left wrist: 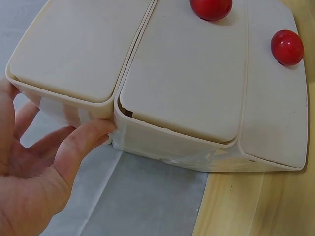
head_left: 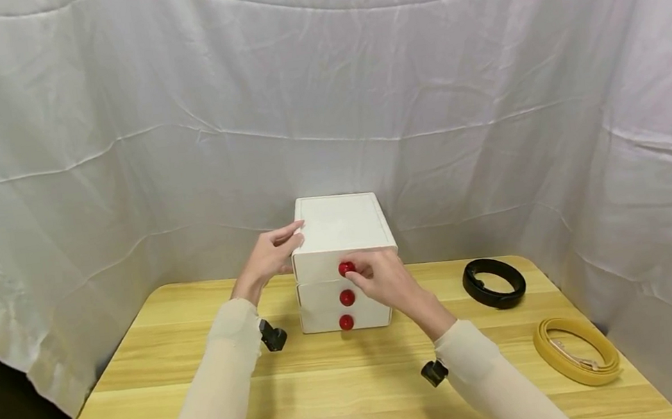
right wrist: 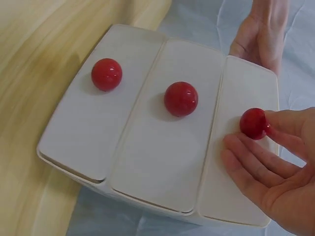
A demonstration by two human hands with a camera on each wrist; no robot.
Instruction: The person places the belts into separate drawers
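Head view: left hand (head_left: pixel 269 256) resting with straight fingers against the upper left edge of the white drawer box (head_left: pixel 341 226), gripping nothing. Right hand (head_left: pixel 385 279) pinching the top red knob (head_left: pixel 346 267) between thumb and fingertips. Drawer box standing at the back of the wooden table (head_left: pixel 347 404), all three drawers sitting closed, contents hidden. Black belt coil (head_left: pixel 493 282) and yellow belt coil (head_left: pixel 576 350) lying well apart from the box on the right.

Left wrist view: left hand (left wrist: pixel 34 177) lying open, thumb touching the box's (left wrist: pixel 187 83) corner; two red knobs (left wrist: pixel 287 47) showing.

Right wrist view: right hand (right wrist: pixel 270 167) holding the top knob (right wrist: pixel 254 123) with thumb and finger; middle knob (right wrist: pixel 180 99) and bottom knob (right wrist: pixel 106 74) untouched; drawer fronts (right wrist: pixel 162 142) flush.
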